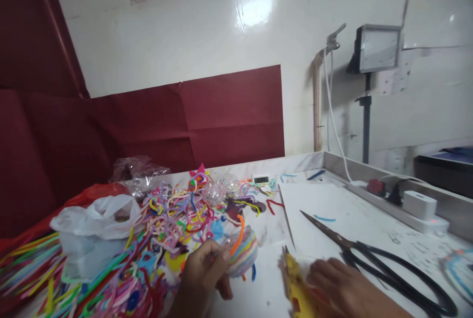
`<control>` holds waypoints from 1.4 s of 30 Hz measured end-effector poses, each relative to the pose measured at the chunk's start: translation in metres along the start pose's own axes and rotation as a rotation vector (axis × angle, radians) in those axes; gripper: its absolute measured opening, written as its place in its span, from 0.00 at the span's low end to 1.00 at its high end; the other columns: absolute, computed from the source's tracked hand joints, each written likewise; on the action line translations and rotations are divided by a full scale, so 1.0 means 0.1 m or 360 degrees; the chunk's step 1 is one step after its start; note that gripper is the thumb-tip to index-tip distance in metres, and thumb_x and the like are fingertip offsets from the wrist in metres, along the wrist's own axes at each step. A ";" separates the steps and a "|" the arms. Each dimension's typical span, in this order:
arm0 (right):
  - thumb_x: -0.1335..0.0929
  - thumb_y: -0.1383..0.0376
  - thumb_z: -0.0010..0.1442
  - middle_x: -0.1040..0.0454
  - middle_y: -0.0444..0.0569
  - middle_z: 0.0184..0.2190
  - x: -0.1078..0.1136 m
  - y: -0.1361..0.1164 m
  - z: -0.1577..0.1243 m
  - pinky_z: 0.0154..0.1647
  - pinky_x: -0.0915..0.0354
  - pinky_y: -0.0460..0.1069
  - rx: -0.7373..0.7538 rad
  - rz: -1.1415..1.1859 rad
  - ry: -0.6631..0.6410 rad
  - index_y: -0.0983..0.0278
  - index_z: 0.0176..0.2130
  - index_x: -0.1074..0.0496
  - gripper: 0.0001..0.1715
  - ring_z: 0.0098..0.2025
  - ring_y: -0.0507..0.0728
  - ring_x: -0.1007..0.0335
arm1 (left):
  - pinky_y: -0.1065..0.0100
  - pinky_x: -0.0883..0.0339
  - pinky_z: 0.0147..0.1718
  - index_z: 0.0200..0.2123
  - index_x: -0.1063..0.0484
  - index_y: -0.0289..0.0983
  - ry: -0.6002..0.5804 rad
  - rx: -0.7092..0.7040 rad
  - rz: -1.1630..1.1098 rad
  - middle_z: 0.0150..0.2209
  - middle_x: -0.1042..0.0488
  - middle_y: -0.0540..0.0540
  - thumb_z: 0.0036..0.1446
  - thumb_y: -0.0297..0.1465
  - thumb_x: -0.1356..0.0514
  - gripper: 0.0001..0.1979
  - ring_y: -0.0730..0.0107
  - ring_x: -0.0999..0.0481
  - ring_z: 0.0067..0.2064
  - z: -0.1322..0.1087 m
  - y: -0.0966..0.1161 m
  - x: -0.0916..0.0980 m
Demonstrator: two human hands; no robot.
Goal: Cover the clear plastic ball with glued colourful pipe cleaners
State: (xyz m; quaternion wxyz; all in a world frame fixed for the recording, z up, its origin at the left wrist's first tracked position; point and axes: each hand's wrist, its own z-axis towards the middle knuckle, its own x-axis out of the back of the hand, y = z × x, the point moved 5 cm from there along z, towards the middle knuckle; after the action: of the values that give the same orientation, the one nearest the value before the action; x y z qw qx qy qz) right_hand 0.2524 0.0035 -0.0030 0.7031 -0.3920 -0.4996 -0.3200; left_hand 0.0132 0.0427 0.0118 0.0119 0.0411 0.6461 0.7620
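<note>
Item 1 — left hand (pixel 207 271): grip clenched on one wrapped ball (pixel 244 258), round and fuzzy, banded in pastel pink, blue and white chenille. One orange pipe cleaner (pixel 240 233) arches over its top. The ball is held low over the surface (pixel 266 231), at the near edge of the pipe-cleaner heap.

Item 2 — right hand (pixel 345 286): grip closed about the rear of one yellow glue gun (pixel 295 286), hard plastic with a dark pointed nozzle. It is blurred and lies on the white paper sheet (pixel 362 219).

Item 3: one pair of scissors (pixel 373 256) with long grey metal blades and black looped handles, lying closed on the same sheet, just beside the right hand.

Item 4: a heap of pipe cleaners (pixel 173 217) in mixed colours, bent and tangled, too many to count. Straight ones fan out at far left.

Item 5: three bags. One is white thin plastic (pixel 92 229), crumpled on the heap. One is red (pixel 94 191), behind it. One is clear crinkled film (pixel 140 170).

Item 6: one small white digital clock (pixel 261 179), rectangular, at the back of the surface.

Item 7: one white power strip (pixel 388 199) along the right rim, carrying one white boxy adapter (pixel 419 202).

Item 8: a maroon paper backing (pixel 229 116), creased, on the glossy white wall.
</note>
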 end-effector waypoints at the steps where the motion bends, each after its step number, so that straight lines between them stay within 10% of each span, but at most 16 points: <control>1: 0.36 0.72 0.55 0.24 0.55 0.39 0.17 -0.11 0.05 0.41 0.32 0.58 0.0055 0.0026 0.0135 0.61 0.39 0.26 0.14 0.40 0.65 0.29 | 0.77 0.48 0.14 0.20 0.35 0.38 -0.0025 0.0009 0.0014 0.07 0.31 0.53 0.47 0.46 0.36 0.20 0.77 0.36 0.11 0.00 0.00 -0.01; 6: 0.40 0.75 0.62 0.26 0.51 0.47 0.71 -0.61 0.42 0.49 0.41 0.55 0.0573 0.0246 0.0444 0.61 0.47 0.30 0.18 0.48 0.59 0.35 | 0.78 0.52 0.14 0.20 0.36 0.38 -0.0167 0.0053 0.0053 0.06 0.32 0.54 0.47 0.48 0.37 0.21 0.79 0.38 0.10 -0.02 -0.05 -0.06; 12: 0.37 0.69 0.65 0.25 0.46 0.32 0.65 -0.67 0.73 0.47 0.48 0.54 0.0711 0.0014 0.0414 0.63 0.33 0.29 0.09 0.44 0.57 0.36 | 0.77 0.51 0.14 0.21 0.36 0.38 -0.0236 0.0052 0.0144 0.07 0.32 0.55 0.50 0.46 0.38 0.19 0.79 0.38 0.11 0.00 -0.12 -0.06; 42: 0.35 0.78 0.47 0.33 0.40 0.24 0.40 -0.30 0.73 0.28 0.44 0.44 0.0026 0.1177 0.0229 0.64 0.29 0.33 0.10 0.27 0.49 0.39 | 0.78 0.54 0.14 0.20 0.37 0.38 -0.0202 0.0063 0.0089 0.07 0.34 0.56 0.47 0.44 0.36 0.18 0.80 0.40 0.10 -0.02 -0.07 -0.07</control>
State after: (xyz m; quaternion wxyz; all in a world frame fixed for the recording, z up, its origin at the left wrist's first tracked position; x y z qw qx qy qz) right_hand 0.2058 0.0500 0.0568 0.8076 -0.5168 -0.2760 -0.0672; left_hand 0.0196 0.0412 0.0039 0.0307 0.1076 0.6577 0.7449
